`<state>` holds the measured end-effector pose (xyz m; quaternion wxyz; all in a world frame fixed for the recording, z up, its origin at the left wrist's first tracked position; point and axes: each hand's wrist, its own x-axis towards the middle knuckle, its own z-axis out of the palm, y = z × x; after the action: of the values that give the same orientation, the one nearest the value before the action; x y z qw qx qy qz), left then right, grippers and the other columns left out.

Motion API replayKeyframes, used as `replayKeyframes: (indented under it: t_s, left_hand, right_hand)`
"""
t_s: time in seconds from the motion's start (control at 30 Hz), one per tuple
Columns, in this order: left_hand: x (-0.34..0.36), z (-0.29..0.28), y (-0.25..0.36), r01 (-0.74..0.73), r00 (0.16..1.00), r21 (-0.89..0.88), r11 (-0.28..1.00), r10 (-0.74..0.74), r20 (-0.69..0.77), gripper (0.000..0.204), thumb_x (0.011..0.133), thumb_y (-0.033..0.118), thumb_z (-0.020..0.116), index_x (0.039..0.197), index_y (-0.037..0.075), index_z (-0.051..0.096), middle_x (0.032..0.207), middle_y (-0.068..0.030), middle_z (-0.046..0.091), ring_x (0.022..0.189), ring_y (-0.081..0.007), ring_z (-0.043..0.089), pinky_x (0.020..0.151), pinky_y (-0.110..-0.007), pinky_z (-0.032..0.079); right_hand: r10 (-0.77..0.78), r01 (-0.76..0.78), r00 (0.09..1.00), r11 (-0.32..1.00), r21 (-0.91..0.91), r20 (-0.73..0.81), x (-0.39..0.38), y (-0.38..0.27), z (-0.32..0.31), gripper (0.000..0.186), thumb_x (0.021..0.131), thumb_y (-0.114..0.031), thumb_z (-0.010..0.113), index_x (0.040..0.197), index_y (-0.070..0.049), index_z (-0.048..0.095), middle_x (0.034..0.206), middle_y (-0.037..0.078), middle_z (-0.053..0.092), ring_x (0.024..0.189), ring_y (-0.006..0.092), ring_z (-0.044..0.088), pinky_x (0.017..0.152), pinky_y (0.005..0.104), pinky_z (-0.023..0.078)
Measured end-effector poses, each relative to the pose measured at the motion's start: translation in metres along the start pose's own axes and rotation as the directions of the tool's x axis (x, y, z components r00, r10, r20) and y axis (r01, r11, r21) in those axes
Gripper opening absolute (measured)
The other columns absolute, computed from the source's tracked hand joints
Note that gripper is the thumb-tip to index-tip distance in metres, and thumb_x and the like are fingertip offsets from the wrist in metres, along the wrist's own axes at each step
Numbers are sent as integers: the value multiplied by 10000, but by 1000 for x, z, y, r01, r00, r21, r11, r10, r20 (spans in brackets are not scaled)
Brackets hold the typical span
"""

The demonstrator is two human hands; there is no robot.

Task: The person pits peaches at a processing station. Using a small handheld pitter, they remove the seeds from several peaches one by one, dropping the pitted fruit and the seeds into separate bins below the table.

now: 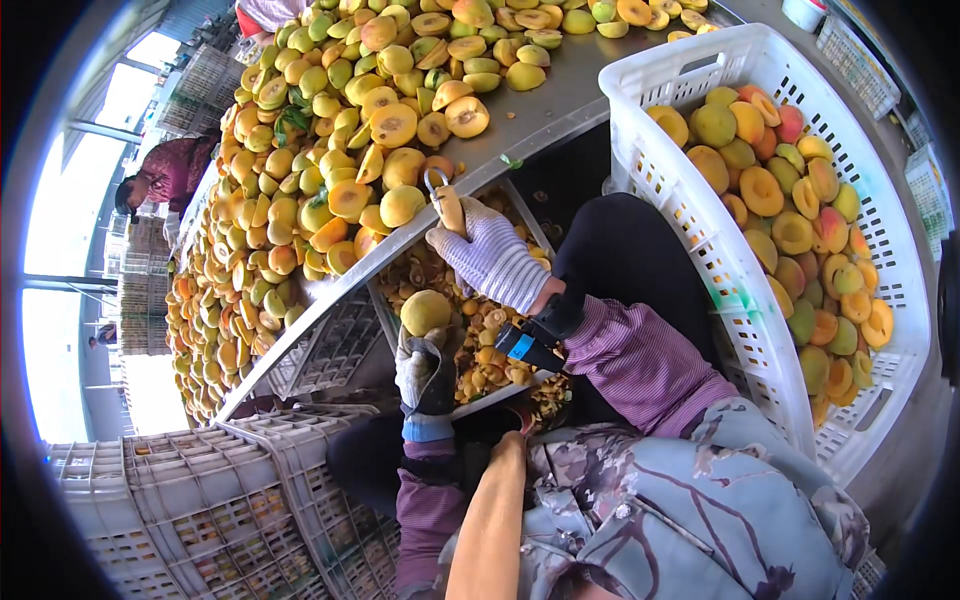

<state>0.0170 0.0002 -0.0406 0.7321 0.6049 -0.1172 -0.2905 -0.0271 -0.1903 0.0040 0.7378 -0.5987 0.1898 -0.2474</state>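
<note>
My left hand [425, 375], in a pale, soiled glove, is closed around a whole yellow-green peach [426, 312]. It is over an open bin of peach scraps [490, 345] below the table's edge. Just above and to the right, my right hand [485, 250], in a striped knit glove, grips the wooden handle of a pitting tool [449, 208]. Its curved metal loop points up toward the pile and stands apart from the peach I hold. Halved yellow peaches [393, 124] are heaped on the metal table [540, 135] ahead, several with the pit still in the cut face.
A white slotted crate [700, 235] with peach halves stands at my right. Grey crates [190, 500] are stacked at lower left. A tan, forearm-like shape [490, 525] rises between my arms; I cannot tell whose. Another person [178, 175] bends by the table's far left.
</note>
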Motion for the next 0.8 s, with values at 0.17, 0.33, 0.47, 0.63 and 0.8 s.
replayKeyframes:
  t_s: [0.17,0.33,0.47,0.63,0.8]
  left_hand:
    - [-10,5,11,-2,1000,2,1000,2,22,379,873,27,566,1242,3,480,1079,-130,609,935,-198,637,828,-328,549]
    - [-14,-19,13,43,999,-117,992,-39,36,458,844,36,626,1279,35,480,1152,-125,583,1033,-249,608,901,-385,509]
    - [-17,-6,16,16,999,-152,988,-11,38,380,876,8,557,1249,6,485,1104,-131,603,977,-235,636,840,-347,543]
    - [-9,-2,16,13,998,-202,979,1,67,394,871,-1,565,1256,8,482,1112,-132,602,972,-243,636,841,-354,543]
    - [-11,-14,36,-79,995,-129,989,87,53,374,861,26,569,1228,18,502,1056,-122,627,949,-214,630,838,-323,526]
  right_hand:
    - [-480,352,866,783,-512,-139,0,30,-4,266,849,-216,632,1014,-30,539,705,164,603,502,333,571,519,415,494]
    - [-412,239,911,510,-826,9,-15,14,7,276,825,-231,648,946,-27,507,749,136,628,609,311,628,513,418,487]
    - [-558,395,794,171,-903,242,-15,12,9,290,774,-223,666,955,-47,523,686,71,599,538,261,601,476,379,480]
    - [-597,417,754,112,-902,275,-5,-4,2,293,788,-192,645,997,-25,525,684,74,587,566,252,608,459,375,478]
    - [-617,548,682,74,-833,393,-1,-43,29,259,799,-173,624,1017,-56,546,689,75,572,586,258,611,478,395,476]
